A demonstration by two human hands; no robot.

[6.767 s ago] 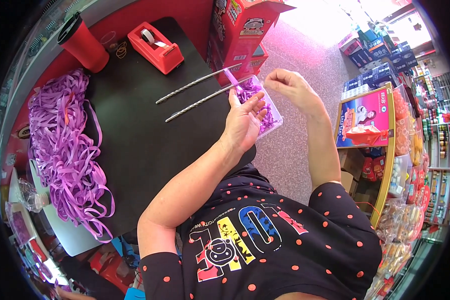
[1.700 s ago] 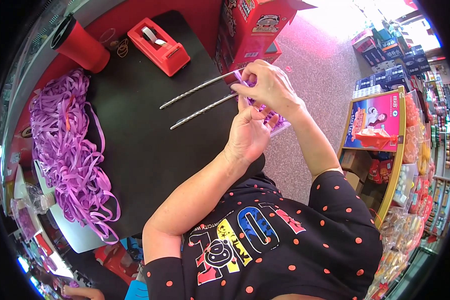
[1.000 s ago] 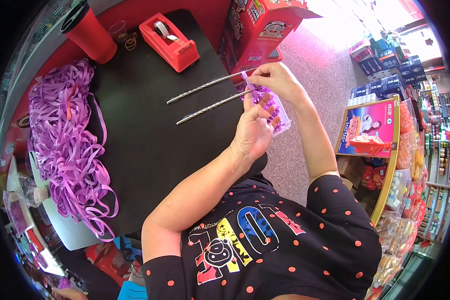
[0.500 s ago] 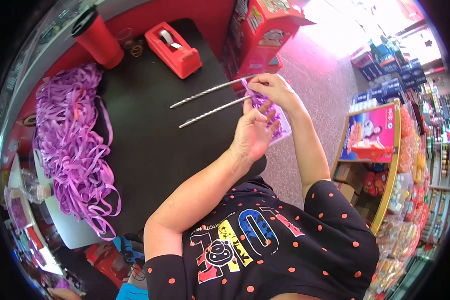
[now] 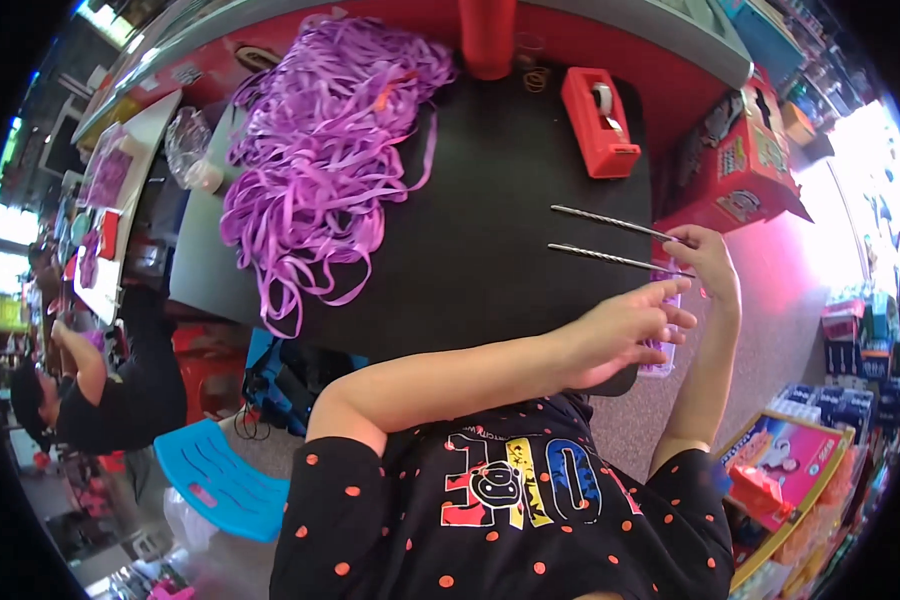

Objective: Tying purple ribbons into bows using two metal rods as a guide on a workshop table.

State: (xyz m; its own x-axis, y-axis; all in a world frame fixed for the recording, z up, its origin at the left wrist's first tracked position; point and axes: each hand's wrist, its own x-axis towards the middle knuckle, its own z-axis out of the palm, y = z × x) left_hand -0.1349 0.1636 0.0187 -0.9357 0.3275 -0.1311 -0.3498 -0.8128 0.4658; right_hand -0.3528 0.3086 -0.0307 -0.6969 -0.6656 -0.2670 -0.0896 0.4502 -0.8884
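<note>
Two thin spiral-fluted metal rods [image 5: 610,219] lie side by side above the right part of the black table [image 5: 470,270], their right ends at my hands. My right hand [image 5: 710,264] is at those right ends, fingers curled by the upper rod; whatever it pinches is too small to make out. Just below the lower rod, my left hand [image 5: 630,338] has its fingers spread, with nothing seen in it. A clear container [image 5: 658,362] with purple pieces shows partly behind my left hand. A big heap of purple ribbon [image 5: 320,140] covers the table's left side.
A red tape dispenser [image 5: 598,125] stands at the far right of the table, with rubber bands [image 5: 536,80] and a red cylinder [image 5: 487,40] beside it. A red box [image 5: 735,160] is beyond the right edge. At left are a blue stool [image 5: 220,480] and another person [image 5: 100,390].
My view has turned toward the left, so the table and ribbon heap appear farther right. My left hand has come away from the rod ends; the purple ribbon there no longer shows.
</note>
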